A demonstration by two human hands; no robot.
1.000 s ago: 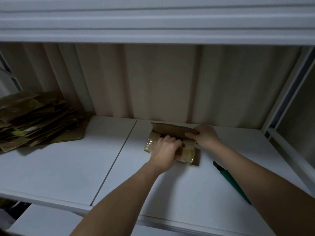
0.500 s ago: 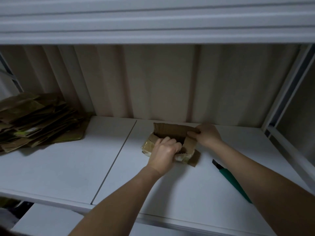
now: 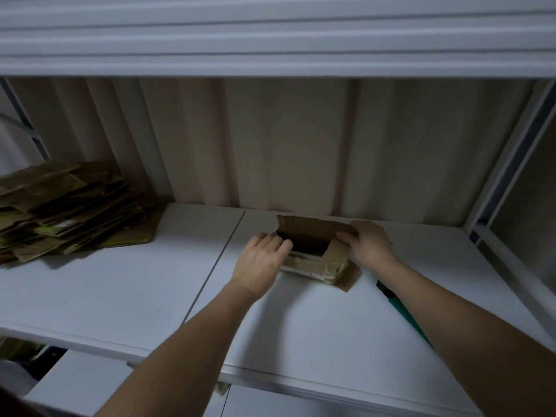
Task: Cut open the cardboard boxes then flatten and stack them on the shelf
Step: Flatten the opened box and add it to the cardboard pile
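**Head view: one small box open, flattening not yet done**

Head camera looks down at a white shelf [image 3: 120,296] where a small cardboard box [image 3: 313,254] sits mid-shelf, its top flaps spread and the dark inside showing. The left hand [image 3: 261,260] curls its fingers over the box's left edge; the right hand [image 3: 370,245] pinches the rear flap at its right corner. A green-handled cutter [image 3: 403,311] lies on the shelf just right of the box, untouched. At the far left a pile of flattened boxes [image 3: 69,206] already rests, so earlier boxes look finished. This one seems cut open; collapsing it and adding it to the pile remain.
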